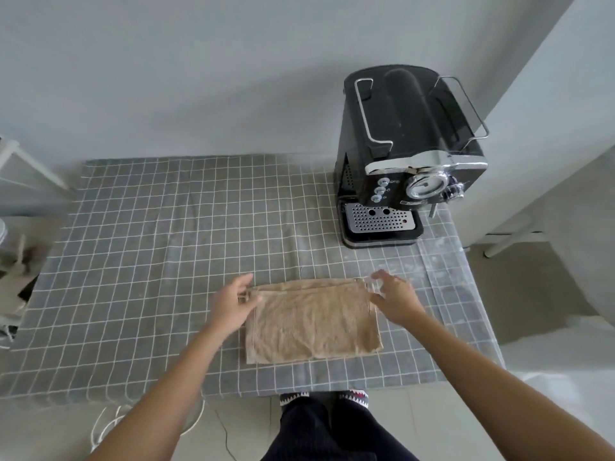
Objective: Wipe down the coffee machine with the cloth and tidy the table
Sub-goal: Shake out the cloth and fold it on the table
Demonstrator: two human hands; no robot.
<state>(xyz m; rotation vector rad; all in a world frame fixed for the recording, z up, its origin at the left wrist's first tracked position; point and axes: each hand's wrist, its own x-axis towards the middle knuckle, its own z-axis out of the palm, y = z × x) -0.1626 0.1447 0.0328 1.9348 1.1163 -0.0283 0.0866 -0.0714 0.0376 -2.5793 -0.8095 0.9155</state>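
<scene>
Our left hand (pixel 232 306) and right hand (pixel 395 299) pinch the folded tan cloth's (pixel 312 322) far corners at six o'clock; coffee machine (pixel 407 154) at one o'clock. We should keep edges aligned.

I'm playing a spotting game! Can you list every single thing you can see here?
coffee machine: one, black with silver trim, far right corner of the table
drip tray: one, silver with holes, at the machine's front base
cloth: one, tan, folded flat near the table's front edge
tablecloth: one, grey with white grid lines, covering the table
white cord: one, on the floor below the table's front left
white rack: one, partly seen at the far left edge
slippers: two, patterned toes, under the table edge
left hand: one, pinches the cloth's far left corner
right hand: one, fingers at the cloth's far right corner
</scene>
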